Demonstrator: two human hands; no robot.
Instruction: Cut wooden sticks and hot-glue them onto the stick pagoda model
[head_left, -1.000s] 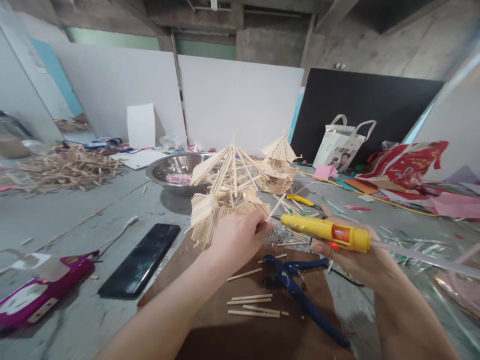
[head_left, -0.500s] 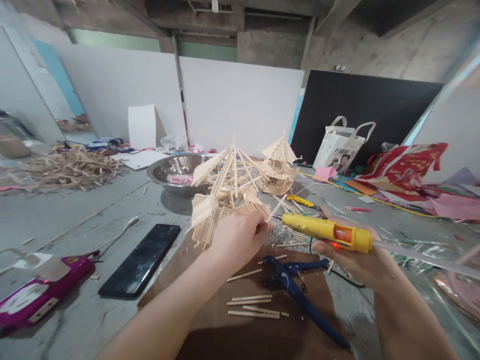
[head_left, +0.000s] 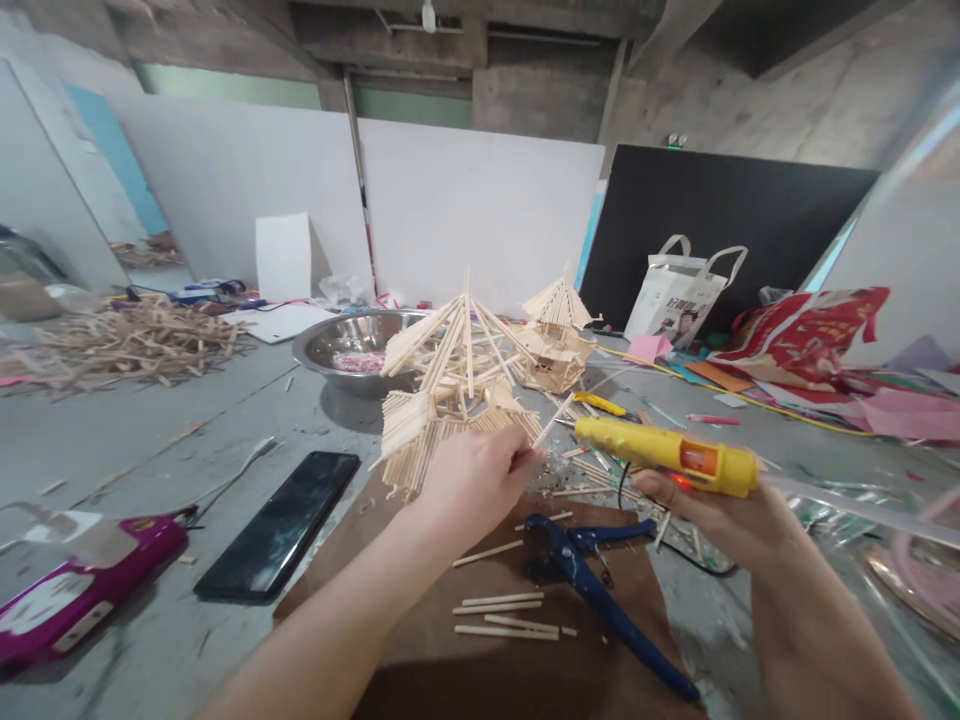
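My left hand point(head_left: 480, 475) is closed on a thin wooden stick point(head_left: 555, 420) that points up and to the right. Right behind that hand stands a pavilion model point(head_left: 459, 365) built of small sticks, its upper roof partly covered. My right hand point(head_left: 694, 505) grips a yellow hot glue gun point(head_left: 664, 450), a red light glowing on it and a clear glue stick point(head_left: 847, 512) coming out of its back. The gun's nozzle is close to the stick, a small gap apart. Blue-handled cutters point(head_left: 600, 590) lie below, beside several cut sticks point(head_left: 502, 600) on a brown board point(head_left: 450, 680).
A black phone point(head_left: 281, 525) and a purple power strip point(head_left: 82, 590) lie at the left. Behind are a metal bowl point(head_left: 322, 345), a stick pile point(head_left: 142, 340) and a second pavilion model point(head_left: 556, 340). Yellow-handled pliers point(head_left: 600, 404), a tote bag point(head_left: 671, 295) and red packaging point(head_left: 810, 335) are further right.
My right hand has drawn the glue gun slightly to the right, so its nozzle is further from the stick. My left hand has stayed almost still.
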